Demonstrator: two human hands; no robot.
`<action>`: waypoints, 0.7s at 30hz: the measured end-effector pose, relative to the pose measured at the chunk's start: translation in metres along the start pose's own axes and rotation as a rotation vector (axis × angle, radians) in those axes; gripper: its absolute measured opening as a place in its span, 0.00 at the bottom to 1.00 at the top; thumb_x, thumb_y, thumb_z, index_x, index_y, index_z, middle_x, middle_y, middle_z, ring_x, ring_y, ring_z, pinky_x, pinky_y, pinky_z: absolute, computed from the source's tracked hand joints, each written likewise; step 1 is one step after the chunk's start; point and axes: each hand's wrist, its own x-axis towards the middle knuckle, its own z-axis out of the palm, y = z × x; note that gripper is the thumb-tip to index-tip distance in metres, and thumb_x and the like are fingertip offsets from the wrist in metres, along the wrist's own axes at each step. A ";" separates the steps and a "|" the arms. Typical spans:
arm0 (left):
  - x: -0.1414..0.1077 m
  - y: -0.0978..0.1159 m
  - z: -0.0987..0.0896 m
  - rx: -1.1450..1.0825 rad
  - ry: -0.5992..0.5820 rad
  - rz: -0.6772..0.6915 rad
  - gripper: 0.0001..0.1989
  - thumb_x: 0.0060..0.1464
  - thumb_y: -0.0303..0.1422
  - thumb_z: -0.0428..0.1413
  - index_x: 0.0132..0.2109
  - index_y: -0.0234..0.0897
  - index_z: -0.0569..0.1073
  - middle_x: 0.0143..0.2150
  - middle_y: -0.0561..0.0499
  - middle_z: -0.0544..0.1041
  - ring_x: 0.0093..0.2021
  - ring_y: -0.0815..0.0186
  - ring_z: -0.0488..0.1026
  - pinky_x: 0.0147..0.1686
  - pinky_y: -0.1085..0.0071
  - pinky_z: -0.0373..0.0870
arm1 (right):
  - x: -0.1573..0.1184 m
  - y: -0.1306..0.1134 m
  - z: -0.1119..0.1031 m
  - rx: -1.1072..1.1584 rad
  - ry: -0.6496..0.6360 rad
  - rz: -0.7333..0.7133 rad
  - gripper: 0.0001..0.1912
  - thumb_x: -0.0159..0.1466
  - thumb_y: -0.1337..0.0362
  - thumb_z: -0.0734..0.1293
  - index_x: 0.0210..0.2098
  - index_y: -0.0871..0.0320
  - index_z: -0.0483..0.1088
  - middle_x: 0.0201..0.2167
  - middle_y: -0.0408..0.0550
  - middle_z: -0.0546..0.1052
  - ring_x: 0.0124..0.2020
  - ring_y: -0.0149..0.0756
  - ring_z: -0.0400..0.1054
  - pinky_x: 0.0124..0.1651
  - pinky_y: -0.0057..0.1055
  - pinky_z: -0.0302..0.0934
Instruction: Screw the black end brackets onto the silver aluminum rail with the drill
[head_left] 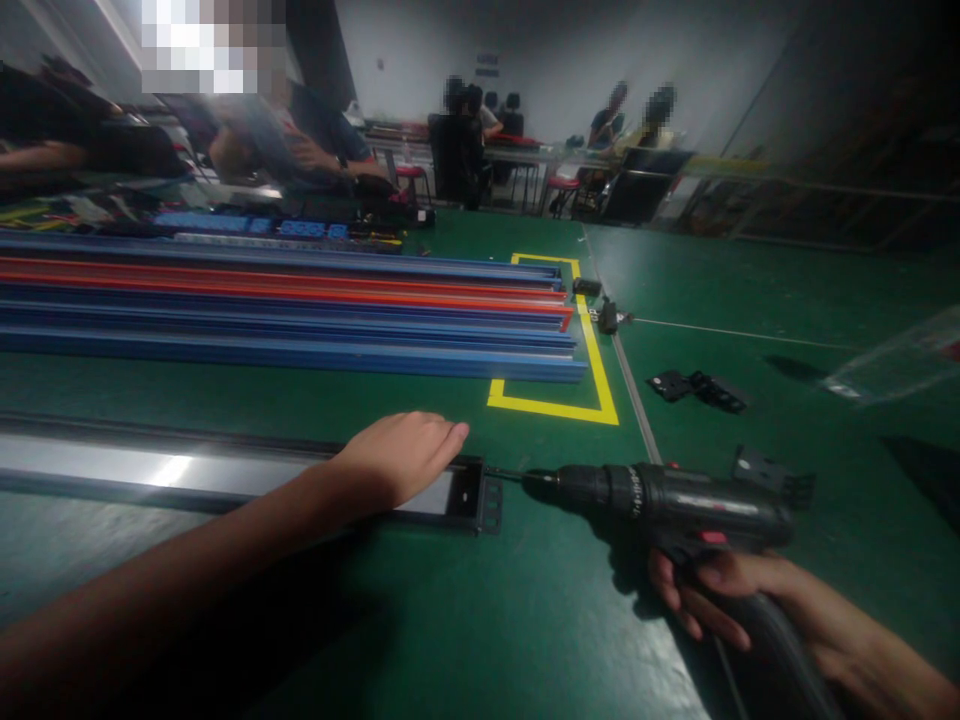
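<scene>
A cordless drill [675, 497] lies level in my right hand [712, 590], whose fingers wrap its grip. Its long bit points left and reaches the black end cap [480, 495] of a long metal profile [247, 470]; whether the tip sits in a screw I cannot tell. My left hand [409, 455] is closed over the profile close to that end, its thumb toward the cap. The profile has a silvery inner face and dark edges, and runs out of view at the left.
Blue and orange profiles [300, 310] lie side by side beyond, their ends inside a yellow tape outline [555, 410]. Small black brackets [697, 388] and a black clip [609, 318] rest on the green table [570, 600]. Another person's hand [315, 150] shows across it.
</scene>
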 end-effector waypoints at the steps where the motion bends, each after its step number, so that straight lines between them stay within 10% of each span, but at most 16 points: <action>1: 0.000 0.000 0.000 -0.004 0.000 -0.004 0.27 0.74 0.37 0.34 0.46 0.34 0.77 0.40 0.42 0.81 0.40 0.56 0.78 0.40 0.61 0.70 | 0.000 0.000 0.000 0.001 -0.002 -0.006 0.17 0.59 0.58 0.72 0.41 0.64 0.82 0.33 0.56 0.83 0.17 0.24 0.64 0.35 0.32 0.70; 21: 0.000 0.001 -0.002 0.002 -0.042 -0.004 0.28 0.74 0.36 0.32 0.48 0.32 0.77 0.42 0.40 0.80 0.41 0.55 0.77 0.42 0.59 0.70 | 0.001 -0.003 0.002 -0.029 -0.003 0.019 0.16 0.58 0.59 0.72 0.41 0.64 0.83 0.34 0.57 0.84 0.18 0.25 0.65 0.36 0.32 0.70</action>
